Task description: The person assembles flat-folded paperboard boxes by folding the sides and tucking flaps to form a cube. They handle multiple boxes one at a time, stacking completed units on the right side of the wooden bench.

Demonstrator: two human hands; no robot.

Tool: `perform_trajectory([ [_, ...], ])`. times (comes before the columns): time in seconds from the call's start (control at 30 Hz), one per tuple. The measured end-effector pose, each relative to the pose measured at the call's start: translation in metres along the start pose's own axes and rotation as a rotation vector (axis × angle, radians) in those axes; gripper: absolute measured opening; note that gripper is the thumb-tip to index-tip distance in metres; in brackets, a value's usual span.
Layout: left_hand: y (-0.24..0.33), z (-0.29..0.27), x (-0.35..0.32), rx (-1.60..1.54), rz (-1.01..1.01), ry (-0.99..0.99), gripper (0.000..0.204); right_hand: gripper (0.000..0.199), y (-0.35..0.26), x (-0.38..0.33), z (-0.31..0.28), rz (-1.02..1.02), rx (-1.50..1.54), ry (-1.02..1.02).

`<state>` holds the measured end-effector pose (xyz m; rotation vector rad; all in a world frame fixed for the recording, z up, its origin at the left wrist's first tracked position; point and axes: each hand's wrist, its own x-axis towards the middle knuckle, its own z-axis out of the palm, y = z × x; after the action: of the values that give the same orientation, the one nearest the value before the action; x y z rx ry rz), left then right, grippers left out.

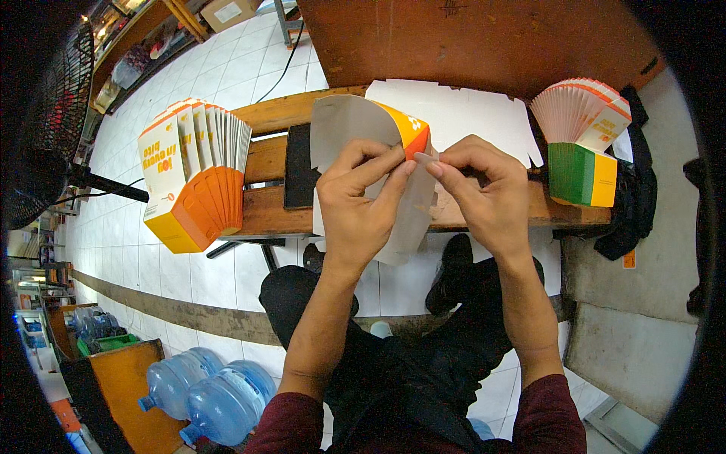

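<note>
I hold a flat cardboard carton blank (355, 125), grey-white inside with an orange printed edge, curled over above a wooden bench (272, 212). My left hand (359, 197) pinches its folded edge from the left. My right hand (484, 189) pinches the same edge from the right, fingertips of both hands almost touching. More flat white blanks (461, 113) lie on the bench behind my hands. The lower part of the held blank is hidden behind my hands.
A fanned stack of folded orange and yellow cartons (197, 178) stands on the bench's left end. A second fanned stack with green and yellow sides (582, 140) stands at the right. Blue water jugs (212, 393) lie on the tiled floor at lower left. A fan (53, 113) stands left.
</note>
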<state>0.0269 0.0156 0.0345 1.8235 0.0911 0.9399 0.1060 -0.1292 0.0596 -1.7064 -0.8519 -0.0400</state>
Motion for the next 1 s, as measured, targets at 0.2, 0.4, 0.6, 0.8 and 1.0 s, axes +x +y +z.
perform_trajectory([
  [0.2, -0.004, 0.004, -0.004, 0.015, -0.022, 0.037, 0.019, 0.009, 0.005, 0.001, 0.002, -0.015, -0.007, 0.005],
  [0.4, -0.003, 0.004, -0.006, 0.059, -0.007, 0.015, 0.019, 0.009, 0.008, -0.001, 0.005, -0.016, -0.052, 0.003],
  [0.6, -0.003, -0.003, -0.005, -0.1, -0.131, -0.089, 0.018, 0.009, 0.007, 0.0, 0.003, -0.023, -0.088, -0.042],
  [0.8, -0.001, -0.014, -0.001, -0.339, -0.341, -0.226, 0.016, 0.009, 0.006, 0.0, -0.004, -0.004, -0.087, -0.161],
  [1.0, -0.007, -0.011, 0.002, -0.262, -0.219, -0.235, 0.019, 0.009, 0.001, -0.001, -0.001, 0.108, -0.027, -0.125],
])
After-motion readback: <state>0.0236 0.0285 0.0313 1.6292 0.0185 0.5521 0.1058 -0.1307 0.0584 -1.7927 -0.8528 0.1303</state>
